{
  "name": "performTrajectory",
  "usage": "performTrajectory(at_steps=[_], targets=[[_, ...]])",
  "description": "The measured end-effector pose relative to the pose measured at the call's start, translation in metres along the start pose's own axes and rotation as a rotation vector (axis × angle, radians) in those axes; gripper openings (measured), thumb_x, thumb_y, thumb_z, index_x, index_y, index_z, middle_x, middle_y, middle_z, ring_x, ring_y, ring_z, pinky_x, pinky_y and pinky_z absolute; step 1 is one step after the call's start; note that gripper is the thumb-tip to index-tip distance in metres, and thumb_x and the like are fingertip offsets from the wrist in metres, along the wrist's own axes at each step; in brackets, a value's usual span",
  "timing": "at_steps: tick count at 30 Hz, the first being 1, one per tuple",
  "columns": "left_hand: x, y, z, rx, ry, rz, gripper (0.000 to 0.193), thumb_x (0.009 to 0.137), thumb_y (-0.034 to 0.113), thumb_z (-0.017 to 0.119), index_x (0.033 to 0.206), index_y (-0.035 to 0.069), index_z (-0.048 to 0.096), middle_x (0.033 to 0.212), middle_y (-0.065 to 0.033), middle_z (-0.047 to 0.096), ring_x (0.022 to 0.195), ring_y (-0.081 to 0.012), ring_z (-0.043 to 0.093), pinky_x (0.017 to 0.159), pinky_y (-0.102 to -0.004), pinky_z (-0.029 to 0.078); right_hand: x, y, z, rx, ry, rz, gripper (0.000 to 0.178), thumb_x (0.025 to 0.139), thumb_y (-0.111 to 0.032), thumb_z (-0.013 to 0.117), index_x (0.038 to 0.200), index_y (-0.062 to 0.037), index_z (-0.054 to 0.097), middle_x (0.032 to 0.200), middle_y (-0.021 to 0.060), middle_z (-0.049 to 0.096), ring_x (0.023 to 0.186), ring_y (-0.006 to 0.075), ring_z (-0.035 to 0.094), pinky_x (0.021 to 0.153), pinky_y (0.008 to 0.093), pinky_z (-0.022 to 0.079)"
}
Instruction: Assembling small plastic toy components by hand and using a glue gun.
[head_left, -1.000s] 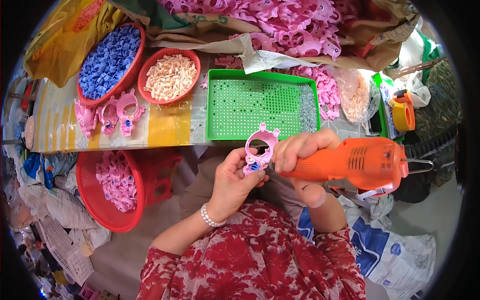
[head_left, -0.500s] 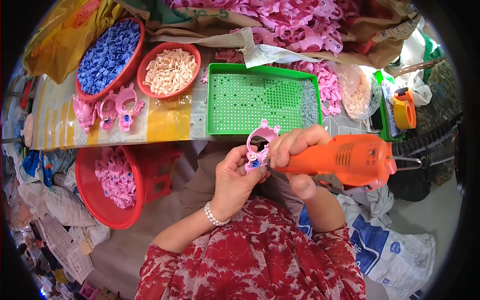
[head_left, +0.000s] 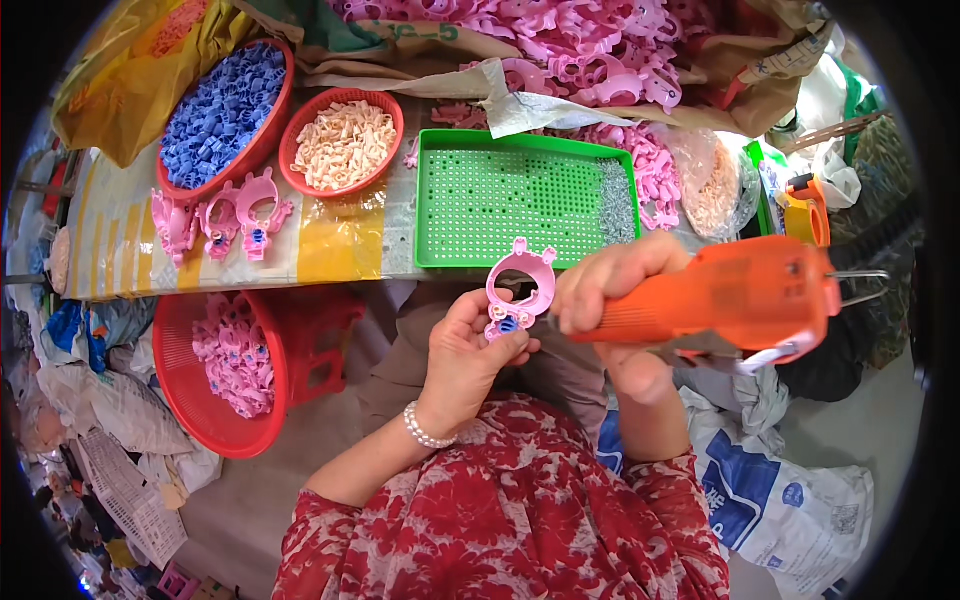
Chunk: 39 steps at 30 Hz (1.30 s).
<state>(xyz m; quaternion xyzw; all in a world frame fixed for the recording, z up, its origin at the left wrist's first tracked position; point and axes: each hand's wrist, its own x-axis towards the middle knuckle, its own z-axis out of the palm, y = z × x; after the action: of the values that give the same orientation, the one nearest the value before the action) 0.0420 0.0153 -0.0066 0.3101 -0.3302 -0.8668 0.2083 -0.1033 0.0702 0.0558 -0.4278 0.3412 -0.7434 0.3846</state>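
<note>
My left hand (head_left: 468, 345) pinches a pink plastic ring-shaped part (head_left: 522, 277) by its lower end, where a small blue piece (head_left: 508, 325) and cream bits are fitted. The ring stands up in front of the green tray's near edge. My right hand (head_left: 615, 295) is wrapped round an orange electric screwdriver (head_left: 740, 295), held sideways with its wire loop end to the right. Its tip, mostly hidden by my fingers, points at the pink part, with a small gap between them.
A green perforated tray (head_left: 470, 262) holds small metal screws (head_left: 614, 200) at its right end. Left of it are red baskets of cream pieces (head_left: 345, 145) and blue pieces (head_left: 222, 115), with several pink parts (head_left: 258, 215) before them. Below stands a red basket (head_left: 170, 400) of pink parts. Behind lies a pink heap (head_left: 600, 50).
The orange screwdriver and my right hand have moved to the right, away from the pink part. My left hand has turned the part slightly, so its ring shows rounder.
</note>
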Motion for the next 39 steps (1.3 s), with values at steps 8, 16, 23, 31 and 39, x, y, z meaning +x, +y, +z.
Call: performTrajectory(at_steps=[8, 16, 23, 31, 39], targets=[[-0.004, 0.007, -0.005, -0.095, -0.087, -0.042, 0.036, 0.085, 0.002, 0.061, 0.119, 0.002, 0.049, 0.096, -0.0074, 0.061, 0.081, -0.0166, 0.064, 0.069, -0.0242, 0.053, 0.044, -0.003, -0.03, -0.236, 0.202, -0.169, 0.046, 0.079, -0.034, 0.07, 0.097, -0.0056, 0.04, 0.073, 0.0073, 0.051, 0.061, 0.018, 0.051, 0.055, 0.0316, 0.044], [-0.008, 0.009, -0.01, -0.081, -0.045, -0.065, 0.031, 0.089, 0.007, 0.057, 0.119, 0.002, 0.052, 0.096, -0.0097, 0.063, 0.081, -0.0182, 0.065, 0.07, -0.0256, 0.054, 0.109, -0.002, -0.086, -0.795, 0.389, -0.095, 0.037, 0.08, -0.027, 0.069, 0.095, 0.0013, 0.051, 0.077, 0.0084, 0.058, 0.065, 0.0169, 0.057, 0.062, 0.0309, 0.048], [-0.006, 0.014, -0.015, -0.125, -0.063, -0.044, 0.034, 0.093, 0.008, 0.049, 0.126, -0.001, 0.047, 0.103, -0.0131, 0.063, 0.082, -0.0218, 0.066, 0.074, -0.0281, 0.055, 0.123, -0.008, -0.116, -1.048, 0.362, -0.059, 0.048, 0.082, -0.03, 0.069, 0.109, 0.0045, 0.05, 0.092, 0.0092, 0.061, 0.082, 0.0148, 0.059, 0.077, 0.0286, 0.047], [0.003, 0.009, -0.023, -0.189, -0.169, -0.039, 0.038, 0.095, 0.011, 0.046, 0.13, 0.0, 0.042, 0.11, -0.0153, 0.06, 0.085, -0.0244, 0.066, 0.073, -0.0296, 0.057, 0.039, -0.02, -0.151, -1.665, 0.152, 0.368, 0.014, 0.08, -0.015, 0.06, 0.078, -0.0023, 0.065, 0.071, 0.0123, 0.063, 0.07, 0.0241, 0.061, 0.064, 0.0335, 0.047], [0.009, 0.006, -0.02, -0.182, -0.229, -0.08, 0.04, 0.093, 0.011, 0.048, 0.131, 0.0, 0.041, 0.111, -0.0162, 0.059, 0.087, -0.0253, 0.066, 0.074, -0.0299, 0.056, 0.009, -0.001, -0.158, -1.812, 0.03, 0.345, 0.01, 0.074, -0.013, 0.061, 0.077, -0.0042, 0.065, 0.078, 0.0153, 0.061, 0.076, 0.0325, 0.058, 0.069, 0.0416, 0.046]])
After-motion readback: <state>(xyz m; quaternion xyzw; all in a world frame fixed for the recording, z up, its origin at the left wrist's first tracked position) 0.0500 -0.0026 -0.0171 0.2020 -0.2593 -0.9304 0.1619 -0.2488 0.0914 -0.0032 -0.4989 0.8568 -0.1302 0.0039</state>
